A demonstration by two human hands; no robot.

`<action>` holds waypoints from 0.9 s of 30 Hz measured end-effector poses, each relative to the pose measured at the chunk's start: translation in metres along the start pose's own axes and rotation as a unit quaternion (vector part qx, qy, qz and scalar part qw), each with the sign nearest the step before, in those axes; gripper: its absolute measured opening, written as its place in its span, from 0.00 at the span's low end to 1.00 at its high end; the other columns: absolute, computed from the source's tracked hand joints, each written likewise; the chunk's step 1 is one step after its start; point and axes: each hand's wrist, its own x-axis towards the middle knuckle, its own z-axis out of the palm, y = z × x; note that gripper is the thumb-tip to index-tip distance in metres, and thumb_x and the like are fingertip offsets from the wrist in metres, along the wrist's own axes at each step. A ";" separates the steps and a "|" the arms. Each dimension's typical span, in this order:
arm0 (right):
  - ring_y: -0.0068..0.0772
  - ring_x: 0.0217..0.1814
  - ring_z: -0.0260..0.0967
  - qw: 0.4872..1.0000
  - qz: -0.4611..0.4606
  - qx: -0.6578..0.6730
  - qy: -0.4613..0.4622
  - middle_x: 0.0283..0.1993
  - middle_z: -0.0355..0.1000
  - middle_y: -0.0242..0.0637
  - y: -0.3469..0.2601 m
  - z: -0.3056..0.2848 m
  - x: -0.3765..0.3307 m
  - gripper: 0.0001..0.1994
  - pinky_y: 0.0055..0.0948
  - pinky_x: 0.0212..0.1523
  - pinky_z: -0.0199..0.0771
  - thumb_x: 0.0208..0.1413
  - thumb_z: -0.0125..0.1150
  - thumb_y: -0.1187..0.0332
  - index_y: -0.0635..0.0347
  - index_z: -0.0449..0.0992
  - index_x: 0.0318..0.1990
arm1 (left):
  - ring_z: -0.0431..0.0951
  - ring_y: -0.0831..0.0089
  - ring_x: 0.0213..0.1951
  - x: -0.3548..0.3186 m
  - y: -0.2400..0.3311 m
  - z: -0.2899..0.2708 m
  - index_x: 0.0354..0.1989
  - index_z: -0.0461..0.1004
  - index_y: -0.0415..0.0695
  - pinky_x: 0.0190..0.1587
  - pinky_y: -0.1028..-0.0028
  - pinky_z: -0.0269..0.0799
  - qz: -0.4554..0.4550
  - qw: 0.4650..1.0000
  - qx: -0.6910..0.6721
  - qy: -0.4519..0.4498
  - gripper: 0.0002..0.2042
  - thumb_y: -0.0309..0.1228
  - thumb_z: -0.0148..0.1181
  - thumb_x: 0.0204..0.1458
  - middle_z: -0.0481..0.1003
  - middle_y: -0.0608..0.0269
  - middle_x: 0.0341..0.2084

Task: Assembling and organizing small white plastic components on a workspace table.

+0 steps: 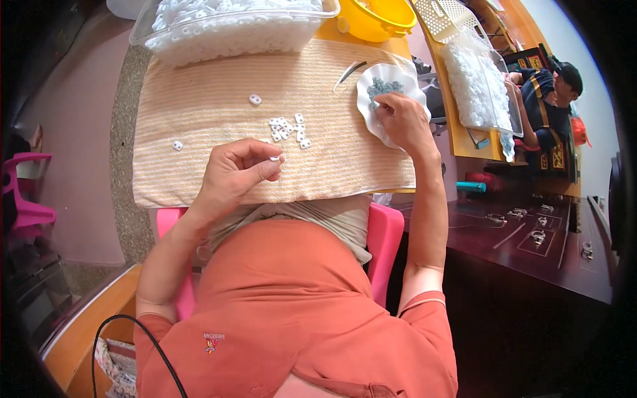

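Note:
My left hand (235, 171) is closed in a pinch over the front of the towel, with a small white plastic piece (275, 158) between thumb and fingertips. A pile of similar white two-holed pieces (282, 129) lies just beyond it. One loose piece (255, 99) lies farther off, and another piece (177, 145) lies to the left. At the right, my right hand (406, 123) reaches into a white wavy-rimmed dish (416, 86). Its fingers are pinched at the edge of a heap of tiny grey-blue parts (385, 86); whatever they hold is hidden.
A striped towel (199, 86) covers the table. Tweezers (348, 74) lie beside the dish. At the back stand a clear bin (232, 33) of white pieces and a yellow basin (375, 23). Another bin (481, 86) stands before a seated person (551, 99) at the right.

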 end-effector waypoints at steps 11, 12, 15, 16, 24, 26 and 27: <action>0.51 0.40 0.73 0.997 -0.007 0.060 0.056 0.36 0.74 0.48 0.008 -0.004 -0.010 0.05 0.40 0.41 0.72 0.54 0.56 0.75 0.63 0.77 0.36 | 0.78 0.78 0.36 -0.001 0.003 0.004 0.44 0.75 0.34 0.43 0.78 0.76 -0.029 0.997 -0.068 -0.017 0.10 0.23 0.60 0.55 0.78 0.62 0.35; 0.52 0.39 0.73 0.996 -0.006 0.063 0.060 0.36 0.74 0.48 0.007 -0.004 -0.010 0.04 0.40 0.40 0.71 0.54 0.56 0.75 0.64 0.76 0.35 | 0.78 0.78 0.36 -0.001 0.001 0.004 0.44 0.75 0.34 0.43 0.77 0.76 -0.039 0.996 -0.074 -0.012 0.10 0.24 0.61 0.55 0.78 0.62 0.34; 0.49 0.37 0.73 0.993 0.016 0.091 0.070 0.34 0.73 0.46 0.005 -0.003 -0.013 0.03 0.36 0.39 0.71 0.53 0.58 0.76 0.65 0.75 0.34 | 0.78 0.78 0.35 0.000 -0.004 0.004 0.43 0.75 0.35 0.42 0.77 0.77 -0.055 0.994 -0.092 -0.001 0.09 0.24 0.61 0.55 0.78 0.61 0.33; 0.49 0.37 0.73 0.993 0.016 0.092 0.069 0.34 0.73 0.46 0.004 -0.003 -0.014 0.03 0.36 0.39 0.71 0.53 0.58 0.76 0.65 0.75 0.34 | 0.78 0.78 0.34 0.000 -0.005 0.005 0.42 0.75 0.35 0.41 0.77 0.77 -0.060 0.993 -0.104 0.004 0.08 0.25 0.61 0.55 0.78 0.61 0.33; 0.19 0.29 0.66 0.895 0.076 0.429 0.091 0.31 0.70 0.30 -0.020 0.010 -0.033 0.03 0.20 0.30 0.69 0.58 0.60 0.75 0.66 0.74 0.36 | 0.78 0.77 0.32 0.002 -0.004 0.013 0.38 0.74 0.38 0.39 0.75 0.79 -0.089 0.989 -0.122 0.014 0.05 0.23 0.60 0.55 0.78 0.60 0.33; 0.18 0.28 0.65 0.835 0.056 0.543 0.069 0.33 0.68 0.31 -0.035 0.016 -0.039 0.05 0.18 0.30 0.69 0.59 0.59 0.73 0.67 0.74 0.36 | 0.78 0.77 0.33 0.004 -0.002 0.017 0.38 0.74 0.38 0.39 0.75 0.79 -0.099 0.987 -0.127 0.024 0.05 0.22 0.60 0.54 0.78 0.59 0.33; 0.20 0.28 0.65 0.816 0.056 0.573 0.058 0.33 0.68 0.34 -0.044 0.020 -0.042 0.08 0.19 0.29 0.69 0.60 0.59 0.70 0.68 0.73 0.35 | 0.78 0.77 0.33 0.006 0.001 0.021 0.38 0.74 0.38 0.39 0.75 0.79 -0.110 0.984 -0.138 0.018 0.05 0.22 0.60 0.54 0.78 0.59 0.33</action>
